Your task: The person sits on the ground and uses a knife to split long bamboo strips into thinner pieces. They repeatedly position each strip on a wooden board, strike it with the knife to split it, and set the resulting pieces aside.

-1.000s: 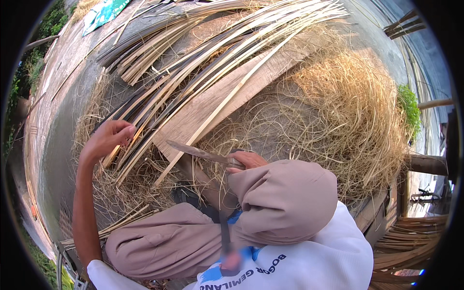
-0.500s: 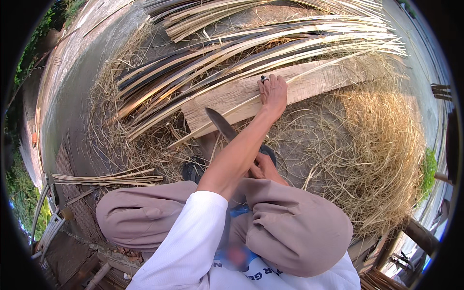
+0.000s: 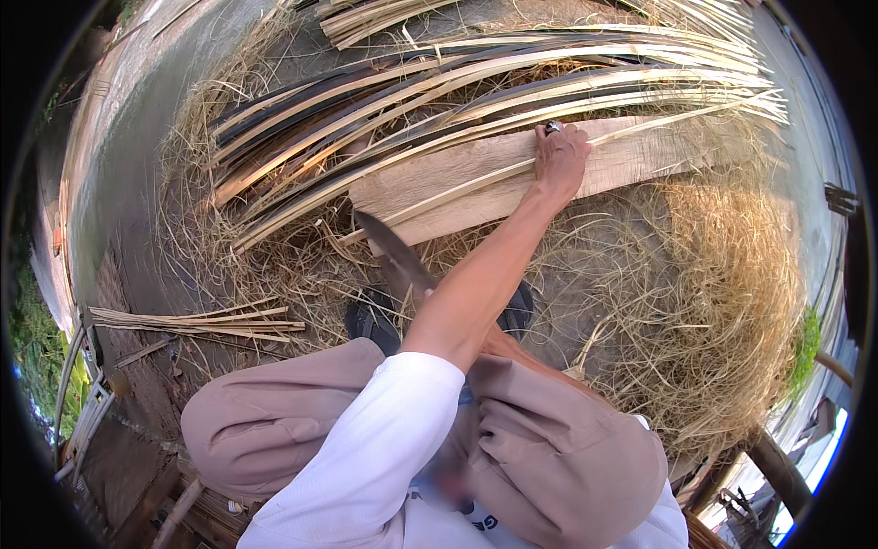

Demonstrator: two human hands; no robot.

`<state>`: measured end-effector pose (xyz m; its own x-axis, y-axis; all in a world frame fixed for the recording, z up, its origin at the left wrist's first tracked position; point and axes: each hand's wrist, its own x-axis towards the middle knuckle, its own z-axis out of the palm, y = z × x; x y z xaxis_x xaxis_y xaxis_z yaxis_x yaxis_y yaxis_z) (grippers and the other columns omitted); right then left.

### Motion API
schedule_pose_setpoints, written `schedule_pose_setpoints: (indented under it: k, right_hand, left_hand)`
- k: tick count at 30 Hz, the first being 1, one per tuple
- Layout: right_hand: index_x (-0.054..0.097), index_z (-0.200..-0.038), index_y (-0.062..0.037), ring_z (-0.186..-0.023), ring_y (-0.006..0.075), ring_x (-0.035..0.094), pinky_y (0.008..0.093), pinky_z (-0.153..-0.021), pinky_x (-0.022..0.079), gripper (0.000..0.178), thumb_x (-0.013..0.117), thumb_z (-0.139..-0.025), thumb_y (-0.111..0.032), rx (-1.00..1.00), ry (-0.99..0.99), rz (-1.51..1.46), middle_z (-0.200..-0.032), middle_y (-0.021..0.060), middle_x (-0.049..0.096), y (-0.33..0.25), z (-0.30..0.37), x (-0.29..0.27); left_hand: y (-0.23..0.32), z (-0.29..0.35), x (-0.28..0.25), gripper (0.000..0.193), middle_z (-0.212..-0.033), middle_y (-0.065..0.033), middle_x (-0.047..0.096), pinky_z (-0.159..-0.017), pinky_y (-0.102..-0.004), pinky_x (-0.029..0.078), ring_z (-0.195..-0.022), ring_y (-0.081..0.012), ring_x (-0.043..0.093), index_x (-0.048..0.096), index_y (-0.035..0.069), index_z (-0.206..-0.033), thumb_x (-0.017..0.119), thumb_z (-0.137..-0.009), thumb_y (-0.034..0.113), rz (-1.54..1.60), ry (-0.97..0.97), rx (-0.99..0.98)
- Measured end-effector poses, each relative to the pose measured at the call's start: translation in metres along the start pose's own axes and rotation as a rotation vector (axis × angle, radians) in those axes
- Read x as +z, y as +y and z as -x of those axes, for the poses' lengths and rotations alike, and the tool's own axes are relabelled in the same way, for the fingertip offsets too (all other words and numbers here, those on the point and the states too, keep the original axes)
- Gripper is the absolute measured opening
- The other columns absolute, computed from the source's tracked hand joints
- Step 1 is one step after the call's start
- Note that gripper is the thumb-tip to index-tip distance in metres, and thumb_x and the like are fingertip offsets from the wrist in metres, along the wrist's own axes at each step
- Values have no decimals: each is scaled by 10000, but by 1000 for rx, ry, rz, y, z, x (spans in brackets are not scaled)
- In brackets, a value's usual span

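My left hand (image 3: 561, 157), with a ring on one finger, reaches far across and is closed on a thin pale strip of split bamboo or cane (image 3: 476, 188). The strip lies slantwise over a wooden board (image 3: 512, 203), and its near end sticks out past the board's left end. Under my left forearm crosses my right arm. My right hand (image 3: 427, 294) is almost wholly hidden there, with a broad dark knife (image 3: 395, 249) projecting from it. The blade points to the upper left, its tip near the strip's near end.
Long strips (image 3: 366, 105), some dark-edged, lie in a pile beyond the board. Curly shavings (image 3: 722, 302) heap up at the right. A small bundle of thin sticks (image 3: 197, 320) rests at the left. My bent knees (image 3: 567, 448) and dark footwear (image 3: 368, 316) are close to the blade.
My left hand has moved right and slightly farther away along the strip. The knife and right hand have shifted left, and the hand has gone behind the left forearm.
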<state>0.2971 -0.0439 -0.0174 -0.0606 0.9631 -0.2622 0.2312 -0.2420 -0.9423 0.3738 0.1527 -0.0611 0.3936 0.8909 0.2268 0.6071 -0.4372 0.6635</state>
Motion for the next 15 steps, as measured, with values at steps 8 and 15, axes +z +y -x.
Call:
schedule_pose_setpoints:
  k: [8,15]
  right_hand:
    - [623,-1170,15,-942,236,692,386,-796,543,375,738,-902,-220,-110,-101,55,-1021,135,727,4,14,40]
    - [639,-1160,22,-946,248,693,396,-810,542,370,733,-906,-230,46,67,198,-1058,145,736,19,-6,-6]
  left_hand:
    - [7,-8,5,224,-925,-129,695,-969,-524,363,-933,-313,645,720,38,-897,656,-971,240,20,0,-36]
    - [1,-12,-2,162,-962,-153,703,-1120,-633,283,-971,-324,678,704,32,-972,644,-959,181,92,-113,-91]
